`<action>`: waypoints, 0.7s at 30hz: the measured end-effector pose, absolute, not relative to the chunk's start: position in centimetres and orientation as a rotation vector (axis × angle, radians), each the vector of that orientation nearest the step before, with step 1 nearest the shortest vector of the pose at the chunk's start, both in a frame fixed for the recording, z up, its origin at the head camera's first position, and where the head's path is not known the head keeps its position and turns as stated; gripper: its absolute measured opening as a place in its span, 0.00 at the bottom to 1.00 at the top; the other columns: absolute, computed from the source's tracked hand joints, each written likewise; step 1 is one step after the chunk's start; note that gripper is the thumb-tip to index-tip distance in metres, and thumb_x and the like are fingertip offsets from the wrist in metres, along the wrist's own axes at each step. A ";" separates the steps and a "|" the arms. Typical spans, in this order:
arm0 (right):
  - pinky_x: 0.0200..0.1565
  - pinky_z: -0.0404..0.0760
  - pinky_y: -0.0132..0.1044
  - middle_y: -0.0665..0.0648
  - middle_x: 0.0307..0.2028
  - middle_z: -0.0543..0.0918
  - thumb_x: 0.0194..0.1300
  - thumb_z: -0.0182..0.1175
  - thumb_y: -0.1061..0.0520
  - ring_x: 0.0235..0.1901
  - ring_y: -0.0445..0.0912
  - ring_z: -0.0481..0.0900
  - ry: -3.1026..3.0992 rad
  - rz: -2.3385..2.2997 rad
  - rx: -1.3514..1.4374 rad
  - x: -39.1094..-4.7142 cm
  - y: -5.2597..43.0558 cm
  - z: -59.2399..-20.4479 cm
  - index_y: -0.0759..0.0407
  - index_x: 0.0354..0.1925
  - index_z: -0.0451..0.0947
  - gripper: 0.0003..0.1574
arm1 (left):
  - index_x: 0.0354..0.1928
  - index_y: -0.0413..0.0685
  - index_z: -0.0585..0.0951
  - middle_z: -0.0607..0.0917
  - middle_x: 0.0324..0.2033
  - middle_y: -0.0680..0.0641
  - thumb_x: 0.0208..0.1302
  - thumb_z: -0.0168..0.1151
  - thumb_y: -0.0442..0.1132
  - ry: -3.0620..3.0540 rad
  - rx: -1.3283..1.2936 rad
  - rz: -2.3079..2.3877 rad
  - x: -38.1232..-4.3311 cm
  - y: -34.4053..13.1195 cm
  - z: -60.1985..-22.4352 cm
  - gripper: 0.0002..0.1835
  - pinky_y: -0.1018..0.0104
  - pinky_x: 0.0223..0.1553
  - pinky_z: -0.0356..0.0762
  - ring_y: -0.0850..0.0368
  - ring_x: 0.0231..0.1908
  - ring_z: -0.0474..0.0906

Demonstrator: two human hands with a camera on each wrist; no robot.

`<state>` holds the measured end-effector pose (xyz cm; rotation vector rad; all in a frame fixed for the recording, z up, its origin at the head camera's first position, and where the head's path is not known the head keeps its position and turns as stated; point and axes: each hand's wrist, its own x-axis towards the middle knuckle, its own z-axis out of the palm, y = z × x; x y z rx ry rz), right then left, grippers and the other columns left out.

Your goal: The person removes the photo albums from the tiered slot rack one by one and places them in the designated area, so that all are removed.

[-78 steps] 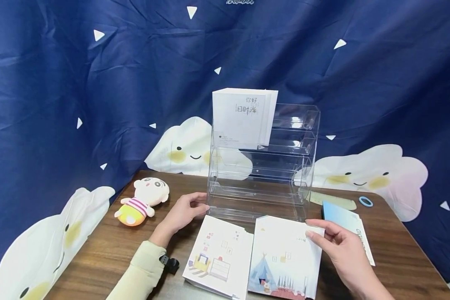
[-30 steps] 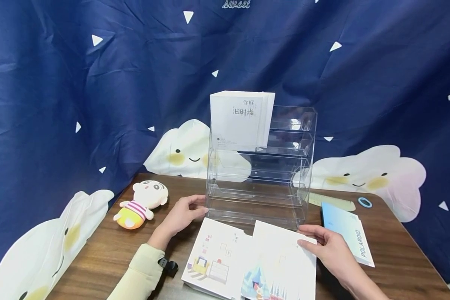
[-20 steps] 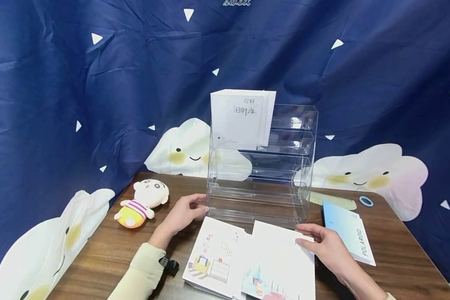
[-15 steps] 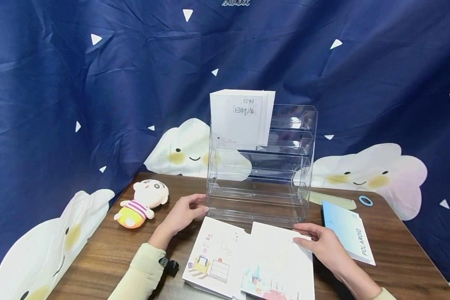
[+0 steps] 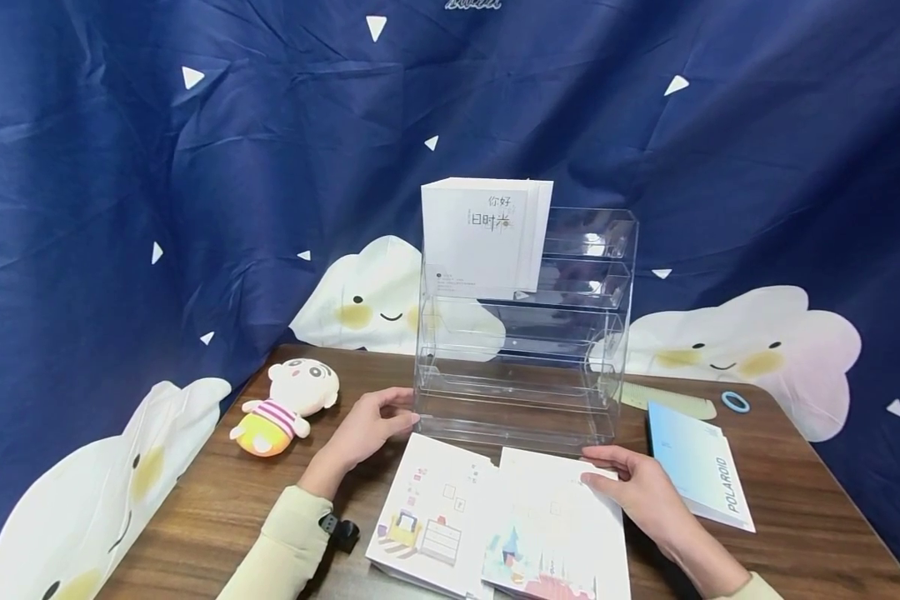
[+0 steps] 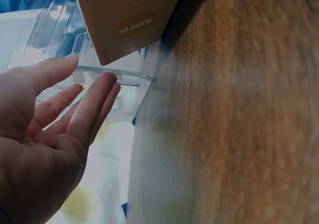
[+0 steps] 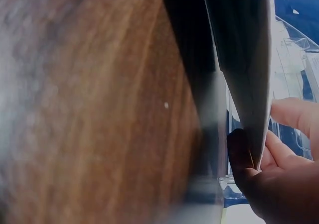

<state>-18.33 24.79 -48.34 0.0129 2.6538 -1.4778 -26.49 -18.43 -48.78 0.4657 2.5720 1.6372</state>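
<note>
My left hand (image 5: 367, 425) holds the lower left front corner of a clear stepped display rack (image 5: 525, 408), thumb in front and fingers along the side. In the left wrist view the thumb and fingers (image 6: 82, 119) meet the rack's transparent edge (image 6: 124, 74). With thumb above and fingers beneath, my right hand (image 5: 637, 492) pinches the upper right corner of a white illustrated book (image 5: 555, 533) with a blue tent on its cover. A second white book (image 5: 427, 517), showing a yellow armchair, lies to its left, overlapped along its right edge. The right wrist view shows the gripped book (image 7: 254, 79) edge-on.
White lettered books (image 5: 476, 250) stand in the rack's upper left. A blue Polaroid book (image 5: 690, 458), pale comb (image 5: 667, 400) and blue ring (image 5: 735, 402) lie right on the wooden table (image 5: 802, 500). A plush doll (image 5: 281, 408) lies left, before a blue curtain (image 5: 330, 125).
The tent book has shifted left and toward me in my right hand, so its left edge overlaps the armchair book. My left hand stays at the rack's corner.
</note>
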 end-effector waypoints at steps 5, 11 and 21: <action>0.51 0.83 0.22 0.66 0.62 0.91 0.73 0.76 0.56 0.64 0.56 0.88 2.640 -1.488 0.018 -18.5 24.7 -48.5 0.69 0.70 0.81 0.34 | 0.72 0.36 0.81 0.90 0.63 0.34 0.77 0.73 0.38 2.566 0.456 1.641 -26.6 -18.4 -48.9 0.27 0.62 0.57 0.93 0.44 0.58 0.91; 0.53 0.80 0.19 0.65 0.62 0.91 0.72 0.77 0.55 0.65 0.57 0.88 2.669 -1.466 0.052 -18.7 24.6 -48.5 0.68 0.71 0.81 0.36 | 0.72 0.37 0.82 0.90 0.63 0.34 0.77 0.72 0.38 2.567 0.466 1.640 -26.6 -18.4 -48.8 0.26 0.62 0.57 0.93 0.44 0.58 0.91; 0.49 0.83 0.23 0.67 0.63 0.90 0.71 0.78 0.55 0.62 0.56 0.89 2.660 -1.464 0.081 -18.7 24.6 -48.6 0.69 0.70 0.81 0.36 | 0.73 0.35 0.81 0.90 0.63 0.34 0.77 0.73 0.37 2.540 0.457 1.664 -26.7 -18.5 -48.9 0.27 0.66 0.54 0.93 0.45 0.58 0.91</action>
